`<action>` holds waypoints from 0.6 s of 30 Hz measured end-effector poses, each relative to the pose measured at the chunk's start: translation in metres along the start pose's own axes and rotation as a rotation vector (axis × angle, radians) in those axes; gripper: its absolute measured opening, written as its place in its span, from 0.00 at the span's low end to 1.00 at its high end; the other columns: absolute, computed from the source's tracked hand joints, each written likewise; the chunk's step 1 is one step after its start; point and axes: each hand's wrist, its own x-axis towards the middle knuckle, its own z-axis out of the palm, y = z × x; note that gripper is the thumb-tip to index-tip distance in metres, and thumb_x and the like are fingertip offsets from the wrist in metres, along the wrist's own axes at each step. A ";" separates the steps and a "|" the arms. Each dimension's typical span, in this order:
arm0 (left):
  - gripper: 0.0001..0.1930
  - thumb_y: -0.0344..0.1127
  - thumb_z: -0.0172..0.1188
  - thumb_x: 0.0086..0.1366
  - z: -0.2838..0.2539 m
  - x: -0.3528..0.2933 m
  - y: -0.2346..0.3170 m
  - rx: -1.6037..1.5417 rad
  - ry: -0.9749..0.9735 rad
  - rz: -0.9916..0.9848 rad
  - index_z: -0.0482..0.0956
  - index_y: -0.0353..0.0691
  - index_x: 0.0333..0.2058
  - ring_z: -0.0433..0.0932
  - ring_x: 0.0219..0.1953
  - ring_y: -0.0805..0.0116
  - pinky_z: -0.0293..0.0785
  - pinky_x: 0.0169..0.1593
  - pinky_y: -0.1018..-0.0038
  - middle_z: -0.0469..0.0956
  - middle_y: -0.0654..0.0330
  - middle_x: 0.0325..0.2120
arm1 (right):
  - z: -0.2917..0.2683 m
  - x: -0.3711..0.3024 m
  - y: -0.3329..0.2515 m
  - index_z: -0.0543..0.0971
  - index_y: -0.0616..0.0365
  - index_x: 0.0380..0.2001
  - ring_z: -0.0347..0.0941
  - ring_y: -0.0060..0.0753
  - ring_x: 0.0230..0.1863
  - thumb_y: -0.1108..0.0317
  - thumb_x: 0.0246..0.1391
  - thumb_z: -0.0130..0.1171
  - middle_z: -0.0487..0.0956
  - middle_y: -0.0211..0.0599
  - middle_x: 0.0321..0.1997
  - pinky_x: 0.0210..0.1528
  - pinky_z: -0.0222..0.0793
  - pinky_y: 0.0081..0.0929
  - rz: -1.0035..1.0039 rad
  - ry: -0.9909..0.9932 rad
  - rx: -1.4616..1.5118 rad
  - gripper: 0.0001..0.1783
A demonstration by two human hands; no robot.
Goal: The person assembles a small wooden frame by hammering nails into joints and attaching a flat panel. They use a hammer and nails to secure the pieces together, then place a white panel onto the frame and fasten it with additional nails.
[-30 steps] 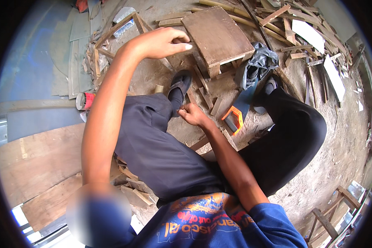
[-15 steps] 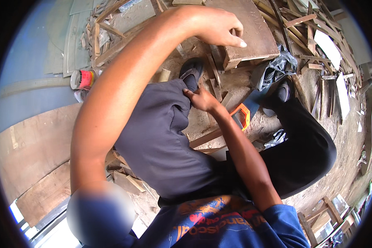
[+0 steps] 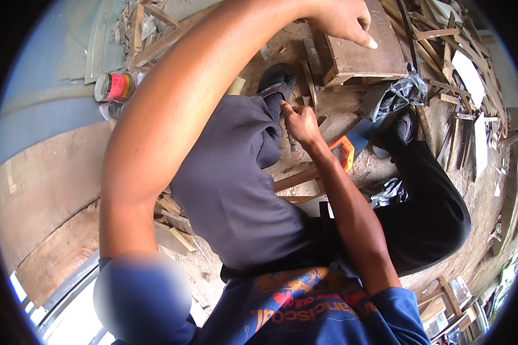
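My left arm arches across the view, and my left hand (image 3: 346,24) hangs over a brown wooden box or slab (image 3: 368,54). Its fingers curl loosely with the thumb apart; nothing shows in them, though the hand's underside is hidden. My right hand (image 3: 303,123) is closed beside the hem of my grey trouser leg (image 3: 230,155), close to the sandal (image 3: 276,80) on my left foot. What its fingers hold, if anything, is hidden. A handsaw with an orange handle (image 3: 345,152) lies on the ground between my legs, right of that hand.
Crumpled grey plastic (image 3: 403,95) lies against the box by my right foot. Scrap wood (image 3: 443,63) is heaped at the far right. A red-labelled can (image 3: 114,87) stands at the left near glass sheets (image 3: 103,52) and a plywood panel (image 3: 52,172).
My left hand has moved up and right, over the box. My right hand has shifted slightly right and upward, its fingers now drawn in more tightly. The whole view has shifted a little.
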 end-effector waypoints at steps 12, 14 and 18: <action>0.23 0.52 0.56 0.64 -0.002 -0.030 0.006 -0.011 -0.111 -0.082 0.81 0.36 0.41 0.80 0.39 0.51 0.74 0.44 0.62 0.82 0.46 0.36 | 0.002 -0.023 -0.004 0.72 0.67 0.17 0.57 0.19 0.20 0.53 0.62 0.53 0.66 0.26 0.14 0.24 0.58 0.30 -0.066 -0.132 0.029 0.28; 0.23 0.53 0.56 0.63 0.004 -0.027 0.000 0.050 -0.116 -0.076 0.81 0.36 0.42 0.80 0.39 0.50 0.74 0.45 0.61 0.81 0.46 0.37 | 0.001 -0.030 -0.002 0.73 0.68 0.18 0.57 0.19 0.20 0.54 0.61 0.53 0.65 0.25 0.14 0.24 0.58 0.30 -0.107 -0.115 0.048 0.26; 0.24 0.53 0.56 0.64 0.005 -0.015 0.000 0.100 -0.165 -0.103 0.80 0.35 0.42 0.80 0.41 0.49 0.74 0.46 0.60 0.81 0.45 0.38 | 0.011 -0.052 0.007 0.74 0.68 0.20 0.62 0.22 0.20 0.60 0.56 0.54 0.64 0.37 0.13 0.25 0.62 0.33 -0.141 -0.013 -0.013 0.20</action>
